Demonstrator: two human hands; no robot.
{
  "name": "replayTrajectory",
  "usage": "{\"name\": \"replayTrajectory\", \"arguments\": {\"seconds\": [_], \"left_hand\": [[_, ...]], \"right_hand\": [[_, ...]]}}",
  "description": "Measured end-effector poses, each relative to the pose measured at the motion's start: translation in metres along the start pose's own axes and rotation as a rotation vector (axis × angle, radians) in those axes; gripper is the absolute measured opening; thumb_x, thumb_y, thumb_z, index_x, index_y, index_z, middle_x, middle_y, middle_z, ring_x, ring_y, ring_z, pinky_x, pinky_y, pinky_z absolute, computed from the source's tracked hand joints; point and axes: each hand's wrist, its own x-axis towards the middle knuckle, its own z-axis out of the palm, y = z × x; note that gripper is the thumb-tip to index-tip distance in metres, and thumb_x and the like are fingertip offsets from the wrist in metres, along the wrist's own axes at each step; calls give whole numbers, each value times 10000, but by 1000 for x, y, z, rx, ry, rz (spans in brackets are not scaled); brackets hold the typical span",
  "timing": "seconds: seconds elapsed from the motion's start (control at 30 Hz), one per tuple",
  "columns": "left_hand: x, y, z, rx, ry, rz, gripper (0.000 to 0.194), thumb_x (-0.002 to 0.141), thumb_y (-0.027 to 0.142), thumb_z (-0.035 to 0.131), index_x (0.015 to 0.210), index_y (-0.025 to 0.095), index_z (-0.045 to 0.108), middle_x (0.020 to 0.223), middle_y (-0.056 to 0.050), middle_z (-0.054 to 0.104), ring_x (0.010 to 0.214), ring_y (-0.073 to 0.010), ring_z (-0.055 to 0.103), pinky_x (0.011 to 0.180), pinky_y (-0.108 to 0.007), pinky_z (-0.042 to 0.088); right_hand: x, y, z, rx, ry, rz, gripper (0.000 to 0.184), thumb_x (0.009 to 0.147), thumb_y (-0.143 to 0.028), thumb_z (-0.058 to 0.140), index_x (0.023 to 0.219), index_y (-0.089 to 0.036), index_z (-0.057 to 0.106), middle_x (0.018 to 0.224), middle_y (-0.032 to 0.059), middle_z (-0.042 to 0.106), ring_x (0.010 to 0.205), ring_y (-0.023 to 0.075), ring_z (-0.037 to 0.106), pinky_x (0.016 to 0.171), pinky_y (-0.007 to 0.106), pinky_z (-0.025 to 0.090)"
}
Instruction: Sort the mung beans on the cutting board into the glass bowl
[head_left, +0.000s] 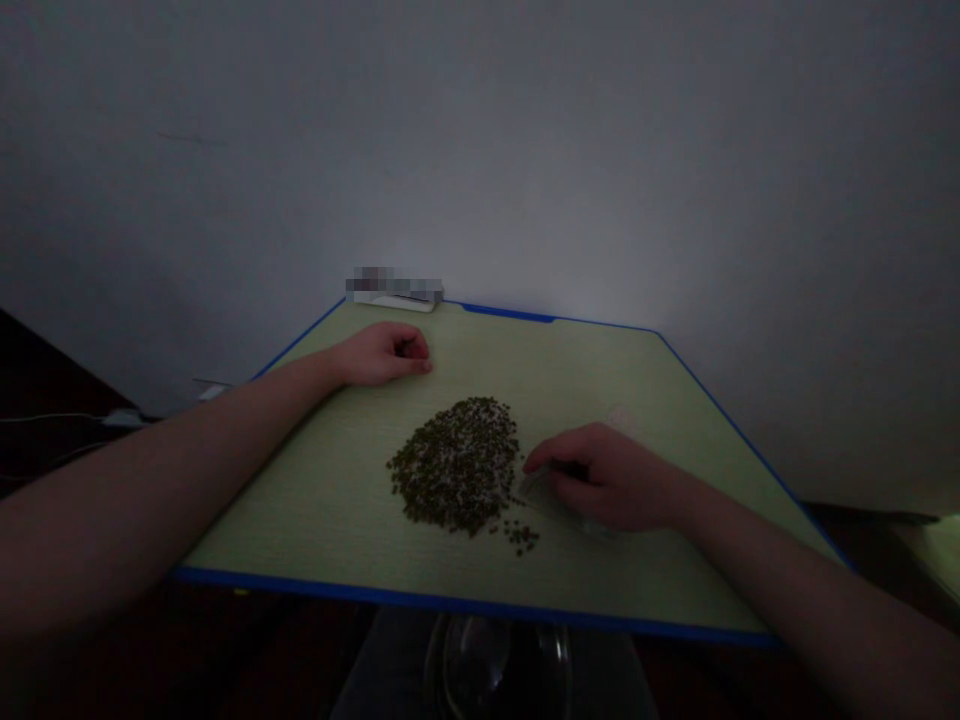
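Note:
A heap of small green beans or seeds (457, 462), mixed with paler bits, lies in the middle of the table. My right hand (619, 480) is at the heap's right edge. Its index finger is stretched toward the seeds, with a gap between it and the thumb; nothing shows in its grasp. Under that hand is a clear, shiny item (541, 492), mostly covered. Beyond the hand sits a small pale patch of bits (621, 415). Resting behind the heap to the left, my left hand (382, 353) has its fingers curled in, holding nothing I can see.
The pale table (315, 520) has a blue rim and stands against a grey wall. At its back left corner lies a box-like item (397, 298), partly blurred out. Below the front edge, a glass bowl or pot (495, 665) rests at my lap. White cables (124, 417) run at left.

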Motion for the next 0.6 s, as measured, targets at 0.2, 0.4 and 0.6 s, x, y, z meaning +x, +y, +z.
{"name": "replayTrajectory", "arguments": {"seconds": [0.2, 0.4, 0.6], "left_hand": [[0, 0, 0, 13, 5, 9, 273, 694, 405, 648, 767, 152, 576, 600, 21, 528, 531, -87, 448, 485, -212, 347], [0, 1, -1, 38, 12, 3, 260, 688, 394, 648, 766, 154, 585, 583, 26, 534, 517, -83, 447, 482, -209, 345], [1, -1, 0, 22, 12, 0, 254, 691, 384, 650, 767, 153, 578, 596, 22, 531, 522, -80, 445, 481, -205, 348]], "right_hand": [[1, -1, 2, -4, 4, -3, 364, 751, -129, 471, 1043, -167, 685, 637, -7, 611, 522, 96, 463, 528, 226, 350], [3, 0, 2, -26, 27, -49, 377, 764, -120, 469, 1069, -188, 680, 699, 5, 659, 555, 103, 502, 559, 231, 370], [3, -4, 0, -15, -14, -113, 385, 767, -88, 469, 1074, -188, 679, 819, 24, 703, 652, 121, 565, 634, 244, 406]]}}
